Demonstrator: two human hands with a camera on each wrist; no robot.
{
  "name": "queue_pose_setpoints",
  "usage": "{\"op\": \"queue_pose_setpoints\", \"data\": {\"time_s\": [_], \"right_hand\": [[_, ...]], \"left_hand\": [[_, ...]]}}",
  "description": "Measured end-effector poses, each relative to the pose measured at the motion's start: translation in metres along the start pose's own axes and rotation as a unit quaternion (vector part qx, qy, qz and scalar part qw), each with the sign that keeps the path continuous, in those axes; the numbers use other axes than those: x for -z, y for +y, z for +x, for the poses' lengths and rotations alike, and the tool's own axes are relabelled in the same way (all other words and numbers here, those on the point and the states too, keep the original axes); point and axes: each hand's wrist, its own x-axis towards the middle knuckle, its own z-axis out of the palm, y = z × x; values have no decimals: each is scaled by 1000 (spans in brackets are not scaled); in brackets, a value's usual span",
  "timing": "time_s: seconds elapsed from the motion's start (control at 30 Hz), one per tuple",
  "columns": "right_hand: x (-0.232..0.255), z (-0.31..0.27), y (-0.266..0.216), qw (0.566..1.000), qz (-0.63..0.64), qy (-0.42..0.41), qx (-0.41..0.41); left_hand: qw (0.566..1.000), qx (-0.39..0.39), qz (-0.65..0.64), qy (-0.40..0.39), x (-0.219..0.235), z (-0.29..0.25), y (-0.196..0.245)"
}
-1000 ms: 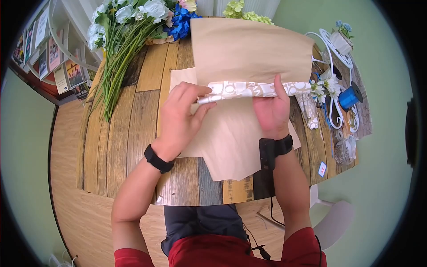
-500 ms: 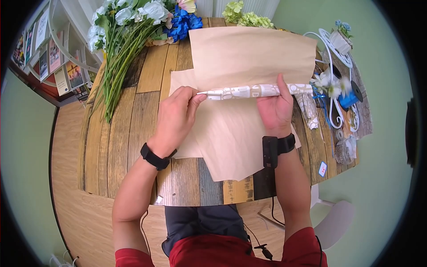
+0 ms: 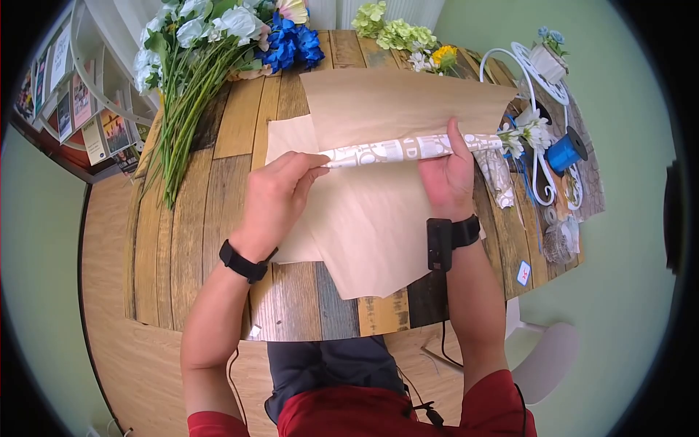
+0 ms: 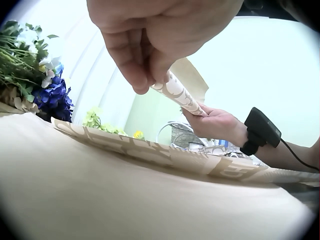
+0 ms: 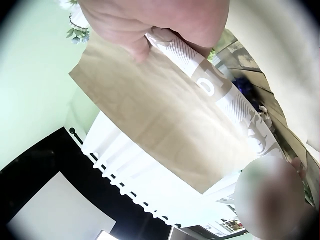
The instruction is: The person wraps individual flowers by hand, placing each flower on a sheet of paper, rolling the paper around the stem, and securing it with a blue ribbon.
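A wrapping paper sheet (image 3: 400,95), plain brown on one side and white-patterned on the other, is rolled along its lower edge into a slim patterned tube (image 3: 371,152). My left hand (image 3: 280,193) pinches the tube's left end between thumb and fingers, as the left wrist view also shows. Farther right, my right hand (image 3: 448,178) grips the tube, its thumb across the front and its fingers behind. White flowers (image 3: 528,137) show at the tube's right end. The unrolled part of the sheet stands up behind the tube. More brown paper (image 3: 371,233) lies beneath both hands.
Long-stemmed artificial flowers (image 3: 193,109) lie at the back left, with blue blooms (image 3: 291,47) beside them. Green flowers (image 3: 397,33) and a yellow flower (image 3: 444,57) are at the back. A blue ribbon spool (image 3: 566,151), white metal stand (image 3: 542,95) and patterned paper cone (image 3: 496,182) crowd the right.
My left hand has gone from loosely touching the tube's edge to pinching its left end, shifting left. The paper's upstanding part has lowered, uncovering the yellow flower behind. The right hand keeps its hold.
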Motion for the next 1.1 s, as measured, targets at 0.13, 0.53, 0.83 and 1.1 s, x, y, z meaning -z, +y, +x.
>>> {"op": "queue_pose_setpoints", "data": {"time_s": [0.13,0.53,0.83,1.1], "right_hand": [[-2,-1,0,1000,7,1,9],[-4,-1,-2,1000,-4,-13,14],[6,6,-4,999,15,-10,36],[-27,28,-10,994,3,-92,61]], "left_hand": [[1000,6,-11,3,-1,-2,-2],[912,311,-185,-196,5,2,-9],[960,213,-132,-125,5,0,-6],[833,382,-348,-197,13,4,-18]]}}
